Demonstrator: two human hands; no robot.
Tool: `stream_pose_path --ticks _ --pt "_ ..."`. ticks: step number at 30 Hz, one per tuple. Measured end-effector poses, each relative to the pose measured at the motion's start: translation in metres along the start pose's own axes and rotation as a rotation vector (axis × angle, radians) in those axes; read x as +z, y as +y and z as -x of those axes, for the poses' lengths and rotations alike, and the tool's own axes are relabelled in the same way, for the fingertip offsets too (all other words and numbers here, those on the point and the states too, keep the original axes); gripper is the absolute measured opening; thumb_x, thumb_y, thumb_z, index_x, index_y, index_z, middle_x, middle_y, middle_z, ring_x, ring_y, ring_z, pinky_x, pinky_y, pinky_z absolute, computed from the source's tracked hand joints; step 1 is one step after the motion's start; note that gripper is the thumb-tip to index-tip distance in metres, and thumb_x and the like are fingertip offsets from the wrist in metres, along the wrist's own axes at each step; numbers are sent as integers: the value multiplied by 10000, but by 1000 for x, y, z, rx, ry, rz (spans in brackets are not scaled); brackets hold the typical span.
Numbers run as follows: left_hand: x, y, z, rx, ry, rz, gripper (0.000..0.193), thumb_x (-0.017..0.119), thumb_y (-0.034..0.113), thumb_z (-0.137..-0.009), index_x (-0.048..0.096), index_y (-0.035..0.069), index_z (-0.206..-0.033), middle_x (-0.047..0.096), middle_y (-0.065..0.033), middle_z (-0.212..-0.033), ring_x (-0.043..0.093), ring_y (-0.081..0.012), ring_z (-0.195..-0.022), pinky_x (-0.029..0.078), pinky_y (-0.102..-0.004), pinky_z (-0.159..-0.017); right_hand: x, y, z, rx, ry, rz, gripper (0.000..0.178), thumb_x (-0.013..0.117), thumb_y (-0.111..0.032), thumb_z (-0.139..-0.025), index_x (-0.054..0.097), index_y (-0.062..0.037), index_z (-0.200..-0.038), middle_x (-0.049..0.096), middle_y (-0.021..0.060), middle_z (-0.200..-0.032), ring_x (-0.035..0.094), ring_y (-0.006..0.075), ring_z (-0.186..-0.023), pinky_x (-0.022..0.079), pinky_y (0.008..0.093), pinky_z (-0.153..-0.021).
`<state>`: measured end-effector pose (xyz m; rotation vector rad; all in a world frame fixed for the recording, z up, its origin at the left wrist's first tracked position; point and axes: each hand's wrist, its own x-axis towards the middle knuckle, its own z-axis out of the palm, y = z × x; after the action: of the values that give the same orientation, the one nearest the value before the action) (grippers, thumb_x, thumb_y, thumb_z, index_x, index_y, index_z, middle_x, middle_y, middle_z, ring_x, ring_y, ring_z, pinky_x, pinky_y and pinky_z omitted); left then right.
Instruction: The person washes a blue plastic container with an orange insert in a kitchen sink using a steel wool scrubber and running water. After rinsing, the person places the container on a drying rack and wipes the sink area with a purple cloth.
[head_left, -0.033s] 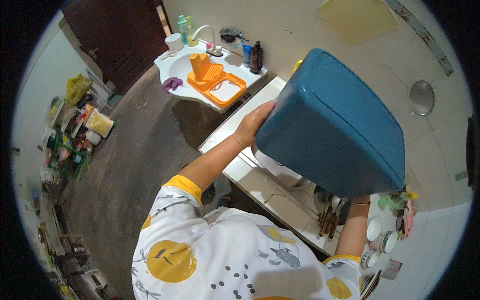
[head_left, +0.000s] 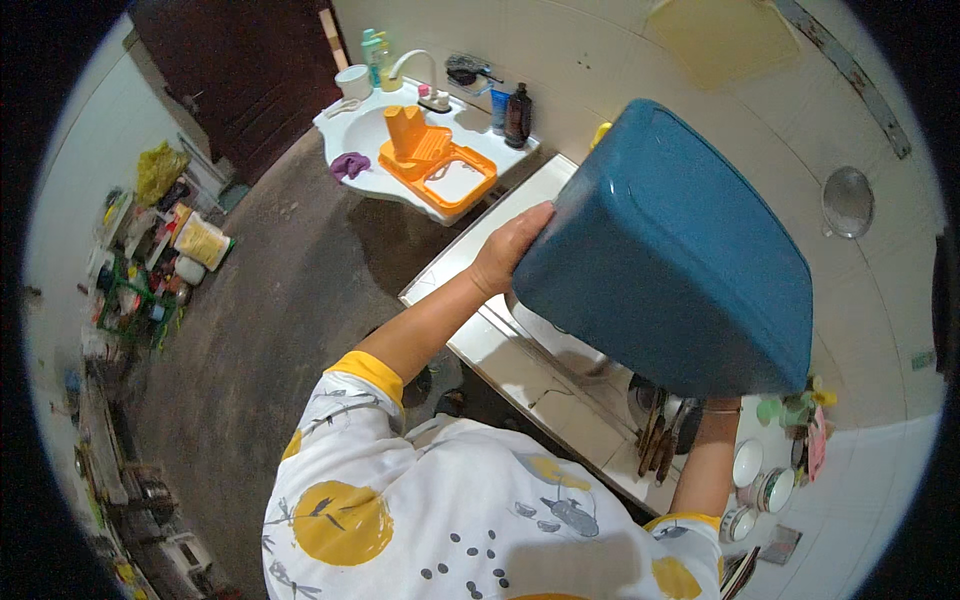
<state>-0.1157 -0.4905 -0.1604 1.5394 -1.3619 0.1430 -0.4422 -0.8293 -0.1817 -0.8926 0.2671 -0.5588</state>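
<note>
A large blue plastic tub (head_left: 680,250) is tilted over the sink counter, its outer bottom and sides turned toward me. My left hand (head_left: 512,245) grips its left side, with the fingertips out of sight around the edge. My right forearm reaches up to the tub's lower right end; the tub hides that hand, so its fingers do not show. Beneath the tub a metal sink (head_left: 575,355) is partly visible. Several brown-handled utensils (head_left: 655,445) lie on the counter by my right forearm.
An orange plastic rack (head_left: 440,165) rests on the white washbasin (head_left: 350,130), beside a purple cloth (head_left: 350,166). Bottles stand along its back. White bowls (head_left: 748,462) sit right of my right forearm. A round strainer (head_left: 848,202) hangs on the tiled wall. Cluttered shelves (head_left: 135,285) line the left.
</note>
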Motion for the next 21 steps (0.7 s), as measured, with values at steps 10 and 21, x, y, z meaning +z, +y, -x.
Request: stream_pose_path --ticks 10,21 --pt "-25 40 16 -265 -313 -84 824 645 41 -771 186 167 -1443 328 -178 -1429 390 -325 -1279 370 -357 -1025 8 49 5 53 -10 -22 496 505 -314 -930 391 -63 -1341 517 114 -1267 523 274 -1097 452 398 -909" --pt "-5 17 31 -906 209 612 585 404 446 -944 409 11 -1336 484 -122 -1293 531 -201 -1047 392 -344 -950 54 84 49 39 48 45 492 497 -321 -934 390 -65 -1340 504 102 -1279 505 272 -1111 431 395 -929"
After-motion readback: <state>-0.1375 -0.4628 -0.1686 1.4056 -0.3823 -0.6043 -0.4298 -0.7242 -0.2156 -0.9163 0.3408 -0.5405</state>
